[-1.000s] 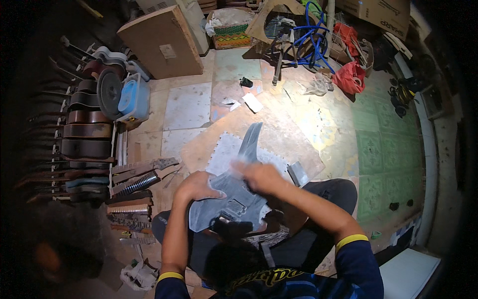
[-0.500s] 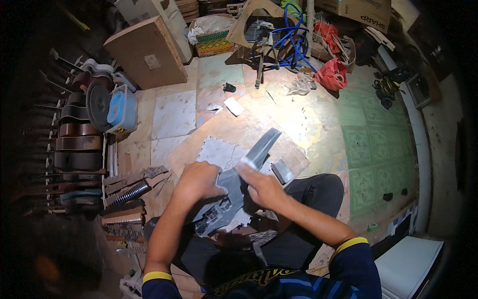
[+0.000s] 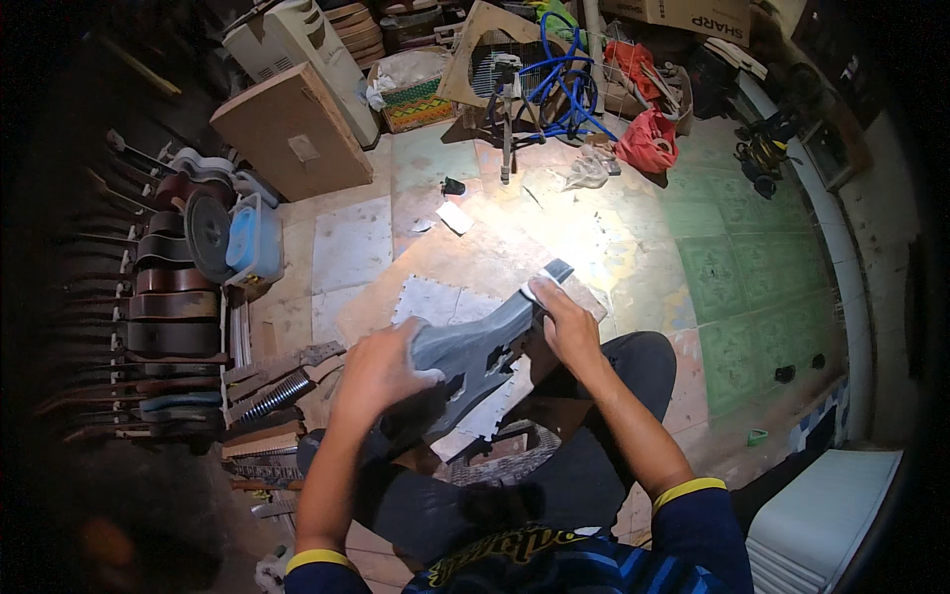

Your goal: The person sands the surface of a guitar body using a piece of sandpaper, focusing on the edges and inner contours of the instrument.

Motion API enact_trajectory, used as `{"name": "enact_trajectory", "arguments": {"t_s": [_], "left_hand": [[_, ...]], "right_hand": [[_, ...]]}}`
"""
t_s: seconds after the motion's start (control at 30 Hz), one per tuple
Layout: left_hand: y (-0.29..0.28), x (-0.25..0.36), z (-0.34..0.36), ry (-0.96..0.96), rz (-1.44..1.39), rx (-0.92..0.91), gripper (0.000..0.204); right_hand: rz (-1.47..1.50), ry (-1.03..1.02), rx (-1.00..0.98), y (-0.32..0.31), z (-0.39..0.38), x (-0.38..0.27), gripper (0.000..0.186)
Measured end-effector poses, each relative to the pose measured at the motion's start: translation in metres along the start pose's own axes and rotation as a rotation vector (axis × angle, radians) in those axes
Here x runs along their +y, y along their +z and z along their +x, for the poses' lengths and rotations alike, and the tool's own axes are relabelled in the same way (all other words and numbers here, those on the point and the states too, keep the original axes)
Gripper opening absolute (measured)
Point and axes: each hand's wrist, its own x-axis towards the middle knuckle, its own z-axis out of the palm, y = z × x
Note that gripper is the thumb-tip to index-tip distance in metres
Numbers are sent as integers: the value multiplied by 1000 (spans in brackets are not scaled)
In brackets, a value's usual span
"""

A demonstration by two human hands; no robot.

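Note:
A dust-streaked grey electric guitar body [image 3: 465, 332] with dark cut-out cavities is tilted over a grey puzzle-edged mat [image 3: 426, 297] and my crossed legs. My left hand [image 3: 381, 366] is closed on its near left edge. My right hand [image 3: 569, 327] is closed around the long horn at the upper right, with a small white piece [image 3: 537, 285], perhaps paper, pressed against it under the fingers. The mat lies on a tan board [image 3: 376, 287] on the tiled floor.
Racked guitars [image 3: 173, 337] stand at left, near a clear tub [image 3: 262, 247] and files [image 3: 277, 396]. A leaning board [image 3: 287, 134], blue hose [image 3: 574, 109] and red bag [image 3: 648, 144] are at the back. A black-yellow tool [image 3: 762, 158] and white bench [image 3: 811, 525] are at right.
The guitar body has turned and tipped, its horn now pointing further right. My right hand has moved right and up along the horn; my left hand stays on the body.

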Motion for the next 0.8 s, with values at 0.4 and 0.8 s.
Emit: {"name": "enact_trajectory", "arguments": {"t_s": [0.4, 0.8], "left_hand": [[23, 38, -34, -5, -168, 364, 56], [35, 61, -57, -88, -117, 340, 52]], "right_hand": [[412, -98, 59, 28, -33, -89, 64], [373, -14, -89, -24, -62, -130, 61]]}}
